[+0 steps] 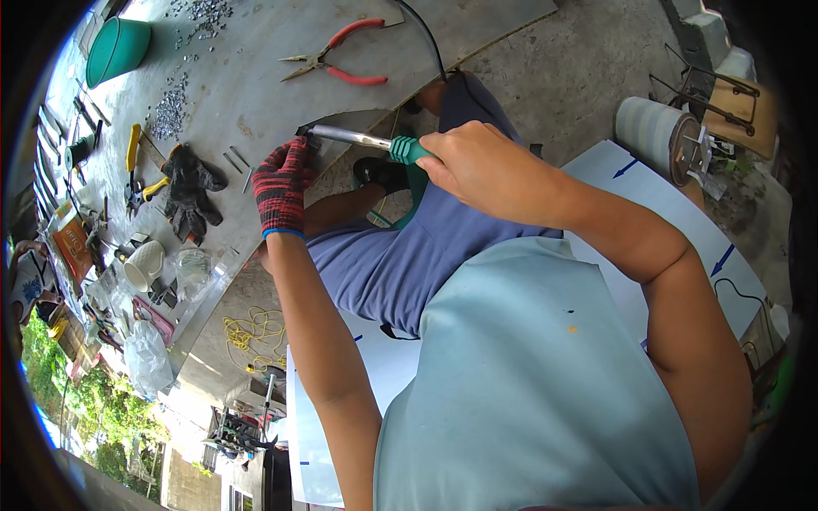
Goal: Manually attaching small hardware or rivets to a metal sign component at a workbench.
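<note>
My right hand (469, 166) is closed around the green handle of what looks like a soldering iron (349, 135), its metal barrel pointing left. My left hand (283, 187), in a red and black knit glove with a blue cuff, is at the edge of the grey table (243, 47). Its fingers are closed on a small dark piece (312, 143) beside the iron's tip; the piece is mostly hidden. Several thin metal rods (239, 156) lie just left of the glove. Beyond my hands are red-handled long-nose pliers (319, 61), lying with their handles spread.
On the table lie a black glove (189, 189), yellow-handled pliers (134, 170), scattered small metal bits (170, 109), a green bucket (117, 51), a white cup (144, 263) and a plastic bag (146, 358). A black cord (426, 32) crosses the far edge. Yellow cord (256, 336) lies below the table.
</note>
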A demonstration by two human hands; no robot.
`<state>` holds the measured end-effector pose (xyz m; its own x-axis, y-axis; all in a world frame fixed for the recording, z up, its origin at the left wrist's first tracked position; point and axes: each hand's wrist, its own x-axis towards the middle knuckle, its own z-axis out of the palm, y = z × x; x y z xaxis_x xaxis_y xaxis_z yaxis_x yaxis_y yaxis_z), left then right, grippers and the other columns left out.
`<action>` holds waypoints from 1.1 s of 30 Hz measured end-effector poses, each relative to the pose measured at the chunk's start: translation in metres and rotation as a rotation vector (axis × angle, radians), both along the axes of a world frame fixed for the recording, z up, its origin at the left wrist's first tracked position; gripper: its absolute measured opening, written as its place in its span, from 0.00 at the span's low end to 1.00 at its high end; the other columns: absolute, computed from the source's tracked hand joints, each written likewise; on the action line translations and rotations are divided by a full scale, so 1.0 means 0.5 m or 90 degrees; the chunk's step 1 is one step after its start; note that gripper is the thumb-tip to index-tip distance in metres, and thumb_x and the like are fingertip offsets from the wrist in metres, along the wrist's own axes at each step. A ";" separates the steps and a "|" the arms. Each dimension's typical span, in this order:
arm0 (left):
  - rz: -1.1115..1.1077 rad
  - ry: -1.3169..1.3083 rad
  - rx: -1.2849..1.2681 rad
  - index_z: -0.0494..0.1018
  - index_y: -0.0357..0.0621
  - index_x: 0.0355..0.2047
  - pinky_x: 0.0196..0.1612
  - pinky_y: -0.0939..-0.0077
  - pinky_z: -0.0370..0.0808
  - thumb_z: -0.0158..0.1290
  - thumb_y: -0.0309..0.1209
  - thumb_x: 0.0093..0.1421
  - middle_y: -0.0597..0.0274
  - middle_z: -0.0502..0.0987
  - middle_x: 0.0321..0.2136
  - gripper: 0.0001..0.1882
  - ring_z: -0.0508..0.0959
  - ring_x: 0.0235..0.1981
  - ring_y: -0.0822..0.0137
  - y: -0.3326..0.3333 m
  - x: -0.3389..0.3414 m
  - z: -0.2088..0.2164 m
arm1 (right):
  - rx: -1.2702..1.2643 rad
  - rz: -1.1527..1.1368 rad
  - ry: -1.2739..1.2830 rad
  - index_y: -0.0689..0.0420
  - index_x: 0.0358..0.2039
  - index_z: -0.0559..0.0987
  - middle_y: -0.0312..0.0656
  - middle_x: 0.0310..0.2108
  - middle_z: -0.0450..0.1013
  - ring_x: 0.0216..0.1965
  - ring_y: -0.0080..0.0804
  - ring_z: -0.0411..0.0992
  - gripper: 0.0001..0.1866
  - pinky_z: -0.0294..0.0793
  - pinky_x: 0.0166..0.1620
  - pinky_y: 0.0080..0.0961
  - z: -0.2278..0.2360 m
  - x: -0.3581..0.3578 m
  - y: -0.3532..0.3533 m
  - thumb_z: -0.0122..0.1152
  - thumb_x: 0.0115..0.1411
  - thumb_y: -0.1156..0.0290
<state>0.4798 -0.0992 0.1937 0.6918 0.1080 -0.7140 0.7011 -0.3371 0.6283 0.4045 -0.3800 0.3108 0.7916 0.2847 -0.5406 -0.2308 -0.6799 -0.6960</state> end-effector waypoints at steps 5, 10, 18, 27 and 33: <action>-0.003 0.005 -0.006 0.82 0.39 0.43 0.26 0.80 0.73 0.63 0.41 0.63 0.64 0.82 0.29 0.18 0.75 0.23 0.76 0.001 0.000 0.000 | -0.008 0.007 0.001 0.66 0.33 0.75 0.58 0.22 0.72 0.28 0.60 0.73 0.11 0.70 0.32 0.47 0.000 0.001 0.000 0.56 0.67 0.70; -0.006 -0.004 0.017 0.82 0.38 0.43 0.25 0.79 0.72 0.63 0.39 0.62 0.60 0.83 0.29 0.17 0.78 0.22 0.73 0.000 0.001 -0.001 | -0.009 0.005 -0.003 0.66 0.33 0.75 0.58 0.22 0.72 0.28 0.60 0.73 0.11 0.71 0.32 0.47 0.000 -0.001 0.000 0.56 0.67 0.70; -0.001 0.007 0.004 0.82 0.39 0.42 0.26 0.79 0.73 0.63 0.41 0.62 0.62 0.82 0.28 0.17 0.76 0.22 0.75 -0.002 0.002 0.002 | 0.000 -0.006 -0.001 0.66 0.33 0.75 0.58 0.22 0.72 0.28 0.60 0.73 0.11 0.71 0.33 0.47 0.001 0.001 -0.003 0.56 0.68 0.69; 0.001 0.003 0.006 0.82 0.38 0.43 0.25 0.79 0.72 0.63 0.40 0.62 0.61 0.83 0.28 0.17 0.77 0.22 0.74 0.002 0.001 -0.004 | -0.001 0.003 0.025 0.66 0.32 0.75 0.57 0.21 0.72 0.27 0.60 0.72 0.12 0.71 0.32 0.47 0.004 0.009 0.000 0.56 0.68 0.69; -0.009 0.001 0.017 0.82 0.38 0.43 0.25 0.79 0.72 0.63 0.40 0.62 0.62 0.83 0.29 0.18 0.77 0.22 0.74 0.000 0.002 0.001 | 0.010 -0.007 0.024 0.66 0.33 0.76 0.57 0.20 0.72 0.26 0.60 0.72 0.11 0.71 0.31 0.46 0.006 0.013 -0.001 0.56 0.67 0.70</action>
